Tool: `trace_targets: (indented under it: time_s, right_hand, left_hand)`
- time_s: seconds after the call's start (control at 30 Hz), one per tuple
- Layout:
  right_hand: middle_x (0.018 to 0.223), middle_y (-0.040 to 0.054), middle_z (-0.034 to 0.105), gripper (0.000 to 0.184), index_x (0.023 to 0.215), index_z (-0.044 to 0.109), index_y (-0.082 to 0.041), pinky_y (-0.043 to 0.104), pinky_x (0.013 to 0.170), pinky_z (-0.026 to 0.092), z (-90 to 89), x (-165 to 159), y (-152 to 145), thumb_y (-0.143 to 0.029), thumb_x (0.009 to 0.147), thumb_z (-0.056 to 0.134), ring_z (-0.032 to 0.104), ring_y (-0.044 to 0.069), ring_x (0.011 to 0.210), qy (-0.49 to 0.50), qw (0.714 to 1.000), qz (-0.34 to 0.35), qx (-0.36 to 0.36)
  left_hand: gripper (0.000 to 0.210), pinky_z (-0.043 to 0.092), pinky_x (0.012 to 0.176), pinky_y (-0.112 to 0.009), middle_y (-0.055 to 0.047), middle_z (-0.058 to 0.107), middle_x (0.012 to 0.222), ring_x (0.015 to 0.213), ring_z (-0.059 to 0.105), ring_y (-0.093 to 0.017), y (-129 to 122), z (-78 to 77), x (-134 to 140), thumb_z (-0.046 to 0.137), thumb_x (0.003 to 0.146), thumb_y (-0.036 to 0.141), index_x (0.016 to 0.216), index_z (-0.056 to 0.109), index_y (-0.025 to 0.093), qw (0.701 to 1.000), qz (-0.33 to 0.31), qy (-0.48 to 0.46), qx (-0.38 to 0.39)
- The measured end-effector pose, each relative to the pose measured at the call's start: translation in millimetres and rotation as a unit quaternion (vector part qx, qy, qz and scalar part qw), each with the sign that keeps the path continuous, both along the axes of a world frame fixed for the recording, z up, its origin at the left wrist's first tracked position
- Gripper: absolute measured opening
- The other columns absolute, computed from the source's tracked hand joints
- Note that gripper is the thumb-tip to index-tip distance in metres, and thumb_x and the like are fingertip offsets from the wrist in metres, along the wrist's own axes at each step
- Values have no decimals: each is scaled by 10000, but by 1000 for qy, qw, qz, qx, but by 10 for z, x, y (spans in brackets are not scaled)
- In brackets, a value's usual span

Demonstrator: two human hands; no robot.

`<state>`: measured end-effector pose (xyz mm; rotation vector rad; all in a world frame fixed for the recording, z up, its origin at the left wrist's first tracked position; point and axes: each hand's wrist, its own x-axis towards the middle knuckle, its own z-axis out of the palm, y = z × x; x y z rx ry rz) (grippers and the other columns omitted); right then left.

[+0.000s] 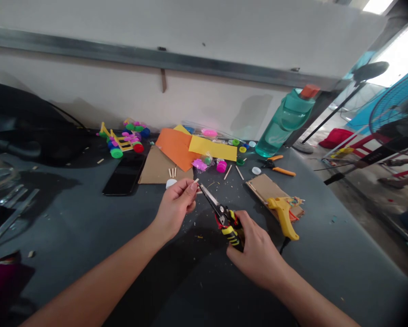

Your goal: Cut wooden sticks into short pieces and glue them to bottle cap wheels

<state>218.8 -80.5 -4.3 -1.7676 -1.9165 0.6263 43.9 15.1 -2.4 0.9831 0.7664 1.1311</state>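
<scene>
My left hand point(175, 206) pinches a short wooden stick point(196, 180) between thumb and fingers. In my right hand point(258, 254) are shears point(221, 211) with yellow-and-black handles, their blade tips right at the stick. Whether the blades touch the wood is hard to make out. Just beyond my left hand, several short stick pieces point(172, 172) lie on a cardboard sheet point(152, 165), beside a white bottle cap point(171, 183). Two longer sticks point(227, 172) rest on the dark table point(197, 281), which is sprinkled with small chips.
A yellow glue gun point(283, 213) lies on cardboard at right, near orange-handled pliers point(282, 171) and a teal bottle point(277, 125). Orange paper point(176, 147), yellow paper point(212, 148) and bottle caps sit behind. At left are a phone point(124, 176) and a colourful bottle-cap model point(122, 141).
</scene>
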Motion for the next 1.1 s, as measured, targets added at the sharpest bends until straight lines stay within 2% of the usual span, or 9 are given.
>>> trace_targets:
  time_s: [0.33, 0.8, 1.1]
  right_hand:
    - [853, 32, 540, 401, 1012, 410, -197, 286, 665, 395, 28, -6, 13, -137, 624, 496, 543, 180, 736, 16, 1000, -1, -8]
    - [869, 45, 544, 409, 1046, 392, -183, 296, 680, 404, 18, -27, 22, -141, 648, 478, 549, 189, 764, -9, 1000, 1, -7]
    - [851, 55, 526, 377, 1030, 376, -174, 307, 665, 387, 3, -29, 23, -170, 664, 465, 544, 219, 785, -73, 997, 4, -7]
  left_hand:
    - [178, 173, 370, -154, 50, 287, 537, 449, 228, -43, -19, 19, 19, 587, 795, 217, 645, 523, 145, 995, -46, -69, -48]
    - [203, 144, 368, -157, 54, 282, 507, 436, 221, -42, -20, -8, 23, 591, 788, 212, 617, 502, 147, 992, -46, -93, -67]
    - [190, 171, 378, -151, 50, 321, 515, 449, 240, -37, 3, -17, 16, 624, 761, 184, 610, 523, 128, 991, -41, -109, -64]
